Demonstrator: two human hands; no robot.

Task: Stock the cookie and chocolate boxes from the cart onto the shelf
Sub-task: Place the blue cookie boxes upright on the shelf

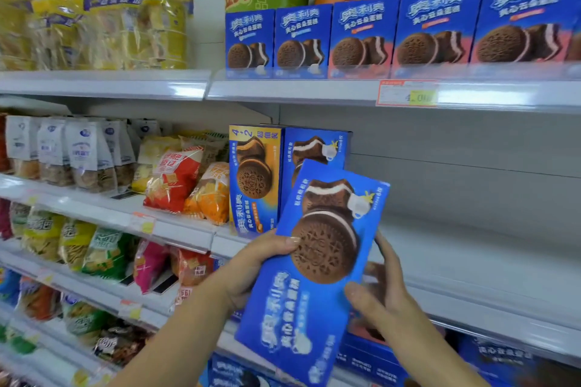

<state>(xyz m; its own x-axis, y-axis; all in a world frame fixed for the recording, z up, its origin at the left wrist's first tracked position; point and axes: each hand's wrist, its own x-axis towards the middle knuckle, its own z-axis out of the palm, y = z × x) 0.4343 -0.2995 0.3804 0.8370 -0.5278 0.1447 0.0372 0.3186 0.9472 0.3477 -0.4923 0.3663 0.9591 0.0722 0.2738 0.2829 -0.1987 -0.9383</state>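
Grey metal shelving lines the aisle; its middle shelf extends above and right of both hands. Between them a flat, glossy blue cardboard cookie box is held on end, long axis tilted up and rightward, its top overlapping a matching blue box standing beside an orange box on that shelf. Left hand grips its left edge, thumb on the face; right hand curls round the lower right edge, nearer the shelf stretch beyond those boxes.

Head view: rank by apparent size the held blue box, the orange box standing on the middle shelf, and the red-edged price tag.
1. held blue box, though it is nearest the camera, so its true size against the orange one is unsure.
2. orange box.
3. price tag, clearly smallest.
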